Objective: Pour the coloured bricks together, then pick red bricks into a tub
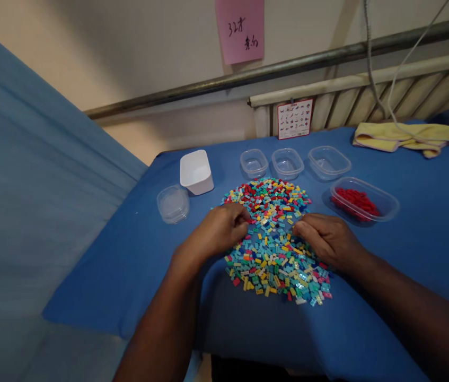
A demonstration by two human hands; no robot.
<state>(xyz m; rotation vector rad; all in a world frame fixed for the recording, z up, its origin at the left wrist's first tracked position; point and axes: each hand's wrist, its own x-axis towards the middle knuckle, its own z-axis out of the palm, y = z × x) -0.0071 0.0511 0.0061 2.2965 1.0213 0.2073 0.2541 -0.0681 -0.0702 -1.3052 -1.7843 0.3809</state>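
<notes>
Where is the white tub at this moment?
In the head view, the white tub stands on the blue table toward the left, just behind the clear lids and left of the small clear containers.

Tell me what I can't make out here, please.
- Head view: whether the left hand pinches anything; its curled fingers hide that.
- Head view: same for the right hand.
- Head view: lower bricks in the pile, covered by others.
- Head view: small print on the chart, too small.
- Head view: blue curtain, cut off at left.
</notes>
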